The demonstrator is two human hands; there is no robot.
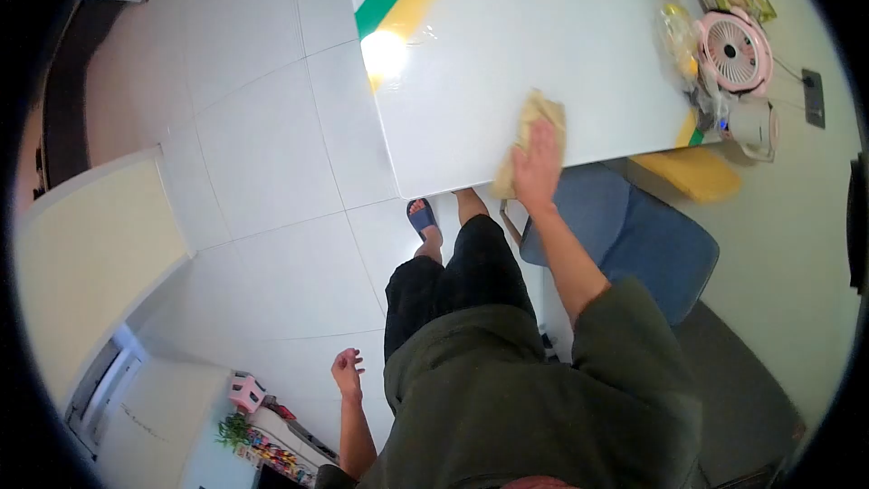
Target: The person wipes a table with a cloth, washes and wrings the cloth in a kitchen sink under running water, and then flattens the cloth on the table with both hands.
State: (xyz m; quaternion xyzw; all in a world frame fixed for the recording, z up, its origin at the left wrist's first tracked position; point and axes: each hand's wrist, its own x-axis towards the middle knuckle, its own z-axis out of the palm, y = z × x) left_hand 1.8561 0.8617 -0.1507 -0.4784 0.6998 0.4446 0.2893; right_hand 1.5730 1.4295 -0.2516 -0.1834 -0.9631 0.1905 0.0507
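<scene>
A yellowish cloth [545,110] lies bunched on the white table [507,36], its lower end hanging past the near edge. My right hand [539,167] presses down on this cloth, fingers stretched over it and the arm reaching forward. My left hand [347,371] hangs beside my body above the tiled floor, well away from the table. Its fingers are loosely curled and apart, with nothing visible in them.
A blue chair [625,235] stands against the table's near side, right of my legs. Along the wall are a pink fan [735,51], plastic bags [677,36] and a whitish appliance [749,122]. A pink stool [246,392] sits behind on the left.
</scene>
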